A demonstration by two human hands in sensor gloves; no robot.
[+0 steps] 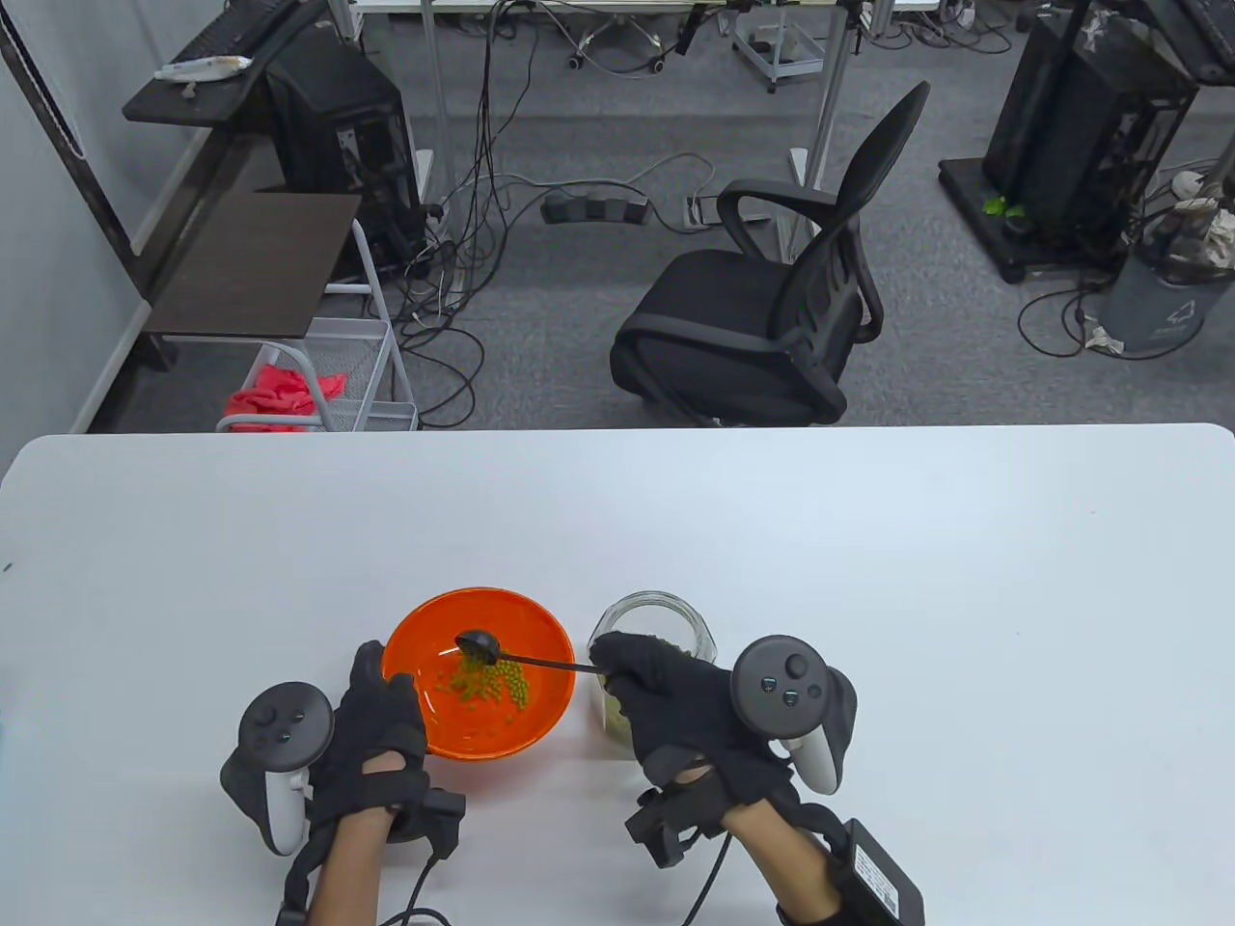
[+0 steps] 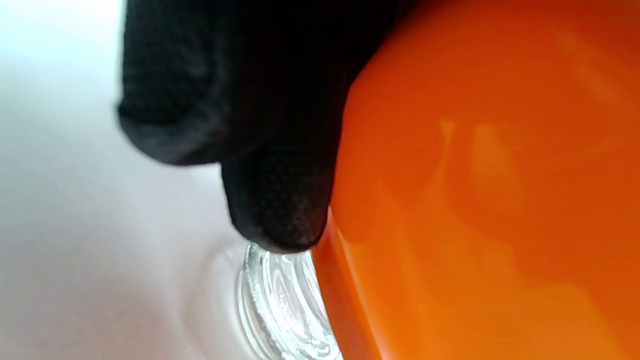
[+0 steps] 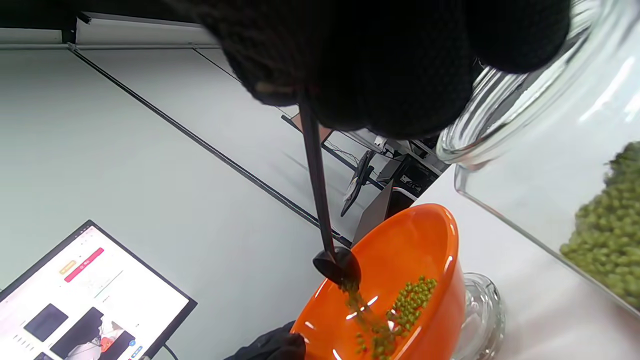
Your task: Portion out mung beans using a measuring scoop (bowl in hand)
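Currently the right hand point(image 1: 675, 704) pinches the tipped scoop point(image 3: 337, 267), mung beans point(image 1: 487, 680) streaming into the orange bowl point(image 1: 540, 714) gripped at its rim by the left hand point(image 1: 376, 733). Risk: bowl tilts, beans roll out; jar point(image 1: 666, 617) just beside could get knocked.
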